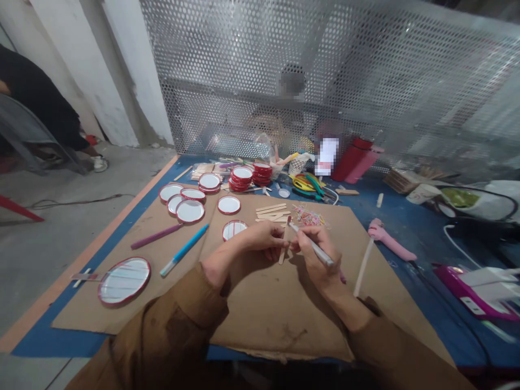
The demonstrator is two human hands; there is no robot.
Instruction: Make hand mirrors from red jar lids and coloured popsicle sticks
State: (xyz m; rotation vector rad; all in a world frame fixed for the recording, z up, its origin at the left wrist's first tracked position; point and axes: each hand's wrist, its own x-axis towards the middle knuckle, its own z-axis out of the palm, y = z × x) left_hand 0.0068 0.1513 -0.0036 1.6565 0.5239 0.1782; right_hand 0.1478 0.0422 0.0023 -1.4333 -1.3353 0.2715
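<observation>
Your left hand (266, 238) pinches a wooden stick (281, 254), your right hand (320, 271) grips a pale pen (319, 251) close beside it — both above the brown cardboard (260, 314) spread on the blue bench (368, 203). A perforated metal panel (227, 65) rises behind; leftward, 1 person (32, 81) sits on a grey chair (24, 119), and a cable (81, 196) trails over the concrete floor (117, 168).

Stick (286, 234) matt wood; sheet (260, 311) matt cardboard — screen (227, 54) perforated, shiny metal; glue gun (393, 244) smooth plastic.
</observation>
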